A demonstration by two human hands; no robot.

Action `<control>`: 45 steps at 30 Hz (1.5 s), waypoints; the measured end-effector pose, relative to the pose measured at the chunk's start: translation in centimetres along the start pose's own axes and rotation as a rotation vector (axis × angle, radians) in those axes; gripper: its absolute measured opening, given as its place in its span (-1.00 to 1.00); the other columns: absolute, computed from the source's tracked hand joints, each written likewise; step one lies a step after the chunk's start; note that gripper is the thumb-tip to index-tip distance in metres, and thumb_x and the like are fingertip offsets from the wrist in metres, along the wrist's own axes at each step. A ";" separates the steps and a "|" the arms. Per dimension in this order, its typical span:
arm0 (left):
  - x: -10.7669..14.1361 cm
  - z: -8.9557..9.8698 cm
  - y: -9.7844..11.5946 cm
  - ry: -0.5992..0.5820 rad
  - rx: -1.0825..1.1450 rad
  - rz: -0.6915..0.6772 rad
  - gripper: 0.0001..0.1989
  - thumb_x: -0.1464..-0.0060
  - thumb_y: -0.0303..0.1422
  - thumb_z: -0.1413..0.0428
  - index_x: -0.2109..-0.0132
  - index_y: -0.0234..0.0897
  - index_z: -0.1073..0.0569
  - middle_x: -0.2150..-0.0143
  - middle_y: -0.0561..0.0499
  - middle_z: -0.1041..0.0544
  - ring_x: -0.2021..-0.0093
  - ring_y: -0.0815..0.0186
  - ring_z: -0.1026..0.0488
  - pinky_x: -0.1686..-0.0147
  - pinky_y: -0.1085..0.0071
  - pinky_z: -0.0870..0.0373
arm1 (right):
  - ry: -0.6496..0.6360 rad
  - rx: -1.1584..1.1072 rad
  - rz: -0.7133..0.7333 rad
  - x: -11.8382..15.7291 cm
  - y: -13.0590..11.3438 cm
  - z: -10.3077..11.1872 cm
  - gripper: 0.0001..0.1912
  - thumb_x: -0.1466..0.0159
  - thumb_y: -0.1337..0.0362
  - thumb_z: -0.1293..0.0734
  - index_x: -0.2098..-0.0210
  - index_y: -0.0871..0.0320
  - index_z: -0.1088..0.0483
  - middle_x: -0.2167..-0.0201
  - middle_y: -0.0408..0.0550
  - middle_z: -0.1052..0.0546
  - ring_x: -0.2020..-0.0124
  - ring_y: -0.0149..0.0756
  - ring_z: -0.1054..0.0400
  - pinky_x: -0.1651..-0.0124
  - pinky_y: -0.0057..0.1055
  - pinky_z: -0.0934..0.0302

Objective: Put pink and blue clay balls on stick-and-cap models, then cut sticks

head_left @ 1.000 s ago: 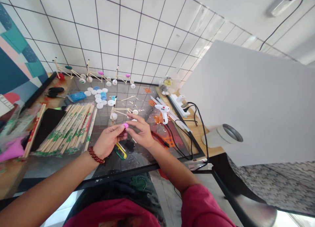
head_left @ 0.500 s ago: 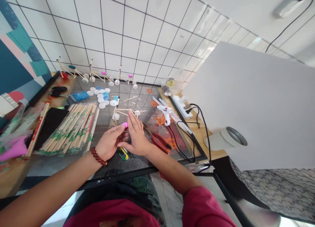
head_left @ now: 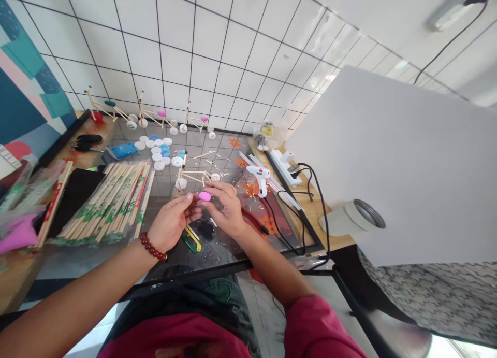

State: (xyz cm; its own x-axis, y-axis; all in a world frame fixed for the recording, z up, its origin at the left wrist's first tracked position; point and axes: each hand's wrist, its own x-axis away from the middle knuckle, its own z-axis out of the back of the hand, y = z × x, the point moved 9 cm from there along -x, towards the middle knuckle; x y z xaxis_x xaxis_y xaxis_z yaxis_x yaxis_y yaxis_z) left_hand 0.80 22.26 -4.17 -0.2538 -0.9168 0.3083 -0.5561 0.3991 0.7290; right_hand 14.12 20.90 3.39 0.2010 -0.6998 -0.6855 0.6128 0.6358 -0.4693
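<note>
The right hand point(head_left: 225, 208) pinches a pink oval piece point(head_left: 204, 196) above the table point(head_left: 194, 275), the left hand point(head_left: 173, 222) curled just beside it (whether it grips too is hard to tell). Three chopstick models point(head_left: 152, 118) stand topped with ovals; the nearer chopstick frame point(head_left: 190, 175) has none yet.

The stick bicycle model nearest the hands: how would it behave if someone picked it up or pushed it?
The stick bicycle model is probably light for its size, being thin sticks and plastic caps. It looks fragile, with slender struts meeting at small joints. Pushed, it may well roll or tip, since it rests on round white bottle-cap wheels and its frame is narrow.
</note>
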 end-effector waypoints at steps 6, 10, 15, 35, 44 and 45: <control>0.3 0.0 1.4 0.035 -0.103 -0.173 -0.62 0.30 -0.32 -0.51 0.24 -0.31 -0.70 0.26 -0.08 -0.70 0.30 0.32 -0.56 0.25 0.41 -0.52 | -0.074 0.028 -0.011 0.3 0.3 -0.8 -0.71 -0.39 0.08 -0.32 -0.04 -0.01 -0.50 -0.10 0.03 -0.55 -0.13 -0.16 -0.43 -0.21 -0.12 -0.18; 0.3 0.2 2.2 0.053 -0.213 -0.288 -0.64 0.30 -0.29 -0.50 0.25 -0.24 -0.71 0.20 -0.08 -0.71 0.24 0.26 -0.57 0.17 0.35 -0.52 | -0.084 0.040 0.023 0.3 0.2 -0.9 -0.67 -0.43 0.05 -0.26 -0.09 -0.01 -0.48 -0.08 0.04 -0.57 -0.13 -0.18 -0.44 -0.18 -0.13 -0.19; 0.5 0.0 3.8 0.024 -0.410 -0.484 -0.81 0.21 -0.32 -0.46 0.35 -0.20 -0.71 0.28 -0.04 -0.68 0.21 0.25 -0.55 0.11 0.37 -0.48 | -0.085 0.027 0.111 0.4 -0.4 -0.9 -0.64 -0.45 0.10 -0.23 -0.18 -0.02 -0.41 -0.11 0.04 -0.56 -0.09 -0.19 -0.44 -0.17 -0.13 -0.17; 2.2 -1.9 6.5 -0.133 -0.745 -0.912 -0.92 0.00 -0.42 -0.36 0.29 -0.16 -0.71 0.30 0.01 -0.69 0.30 0.34 -0.60 0.28 0.48 -0.55 | -0.112 0.078 0.192 0.2 -0.9 -0.8 -0.68 -0.47 0.14 -0.22 -0.13 0.04 -0.43 -0.11 0.06 -0.57 -0.11 -0.24 -0.44 -0.20 -0.16 -0.07; 2.4 -2.3 7.0 -0.143 -0.854 -0.943 -0.85 -0.04 -0.46 -0.33 0.20 -0.18 -0.70 0.25 -0.02 -0.69 0.26 0.32 -0.62 0.22 0.47 -0.57 | -0.068 0.019 0.203 -0.2 -0.6 -0.1 -0.67 -0.41 0.01 -0.29 0.00 0.06 -0.49 -0.04 0.06 -0.61 -0.05 -0.27 -0.48 -0.18 -0.18 -0.11; 2.3 -2.3 6.9 -0.147 -0.862 -0.932 -0.85 -0.05 -0.46 -0.32 0.20 -0.19 -0.69 0.25 -0.02 -0.69 0.25 0.32 -0.62 0.22 0.46 -0.57 | -0.068 0.014 0.204 -0.2 -0.6 -0.1 -0.66 -0.40 -0.01 -0.30 0.01 0.06 -0.49 -0.04 0.05 -0.61 -0.04 -0.27 -0.49 -0.19 -0.18 -0.11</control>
State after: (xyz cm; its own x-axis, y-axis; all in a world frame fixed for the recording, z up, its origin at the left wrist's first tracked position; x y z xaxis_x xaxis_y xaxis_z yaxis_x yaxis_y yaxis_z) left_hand -1.74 22.86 2.96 -0.1619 -0.8117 -0.5612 0.1068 -0.5798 0.8078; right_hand 13.63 20.68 3.79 0.3729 -0.5777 -0.7261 0.5643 0.7624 -0.3168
